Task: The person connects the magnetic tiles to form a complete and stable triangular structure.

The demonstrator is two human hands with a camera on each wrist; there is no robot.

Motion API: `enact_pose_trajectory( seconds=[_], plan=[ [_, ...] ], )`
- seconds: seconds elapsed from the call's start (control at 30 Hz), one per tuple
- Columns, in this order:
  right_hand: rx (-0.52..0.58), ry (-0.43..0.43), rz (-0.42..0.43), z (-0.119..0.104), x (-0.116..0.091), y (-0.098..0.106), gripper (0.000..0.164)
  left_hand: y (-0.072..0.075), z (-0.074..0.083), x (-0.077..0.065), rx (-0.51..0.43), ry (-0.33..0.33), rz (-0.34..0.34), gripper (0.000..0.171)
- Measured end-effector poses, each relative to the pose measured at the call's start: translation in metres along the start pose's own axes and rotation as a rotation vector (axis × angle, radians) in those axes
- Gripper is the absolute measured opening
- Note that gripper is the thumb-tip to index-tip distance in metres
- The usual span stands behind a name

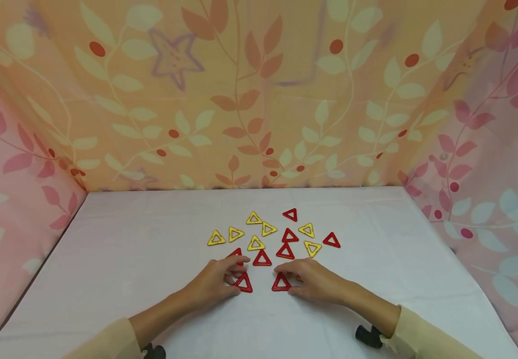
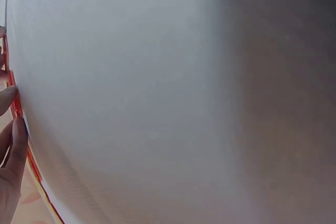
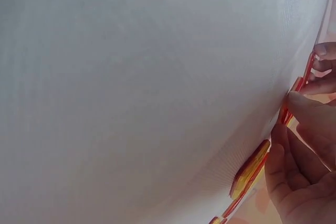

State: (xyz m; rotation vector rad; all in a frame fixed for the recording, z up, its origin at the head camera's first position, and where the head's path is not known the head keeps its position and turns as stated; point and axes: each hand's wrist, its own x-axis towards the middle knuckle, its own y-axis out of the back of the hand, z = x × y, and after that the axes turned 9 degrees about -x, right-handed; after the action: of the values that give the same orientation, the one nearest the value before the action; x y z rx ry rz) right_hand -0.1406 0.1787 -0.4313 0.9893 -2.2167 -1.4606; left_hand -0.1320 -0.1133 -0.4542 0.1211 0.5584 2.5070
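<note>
Two red triangles, a left one (image 1: 248, 283) and a right one (image 1: 281, 288), are lying flat at the near edge of the group, apart from each other, each with a hand on it. One left hand (image 1: 216, 281) is pinching the left one between thumb and fingers, its index finger reaching across a third red triangle. One right hand (image 1: 314, 280) is pinching the right one the same way, thumb at the near corner, index finger reaching past the top. Six more reds (image 1: 262, 264) are lying beyond, making eight: one partly hidden under the left index finger, one just right of it, two in the middle almost meeting tip to base, one at the back and one at the far right. Seven yellow triangles (image 1: 216, 243) are lying among them: two at the left, three towards the centre, two at the right. All fifteen are resting on one white table (image 1: 128, 259). Two pale sleeves (image 1: 110, 341) are covering the forearms, and two black devices (image 1: 368, 336) are showing below the wrists. Three leaf-patterned cloths are surrounding the table, one orange (image 1: 223, 124) behind and two pink (image 1: 12, 199) at the sides.
</note>
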Motion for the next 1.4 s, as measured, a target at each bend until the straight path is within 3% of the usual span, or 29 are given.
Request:
enact_pose_trajectory(
  seconds=[0.9,1.2,1.4],
  plan=[
    [-0.111,0.068,0.0,-0.006,0.009,-0.004,0.051,-0.015,0.009,0.012,-0.024,-0.04,-0.048,0.057],
    [-0.083,0.045,-0.005,-0.008,0.011,-0.002,0.06,-0.019,0.01,0.015,0.002,-0.054,-0.043,0.057],
    [-0.081,0.063,-0.002,-0.008,0.012,-0.001,0.057,-0.021,0.014,0.016,0.012,-0.056,-0.046,0.056]
  ],
)
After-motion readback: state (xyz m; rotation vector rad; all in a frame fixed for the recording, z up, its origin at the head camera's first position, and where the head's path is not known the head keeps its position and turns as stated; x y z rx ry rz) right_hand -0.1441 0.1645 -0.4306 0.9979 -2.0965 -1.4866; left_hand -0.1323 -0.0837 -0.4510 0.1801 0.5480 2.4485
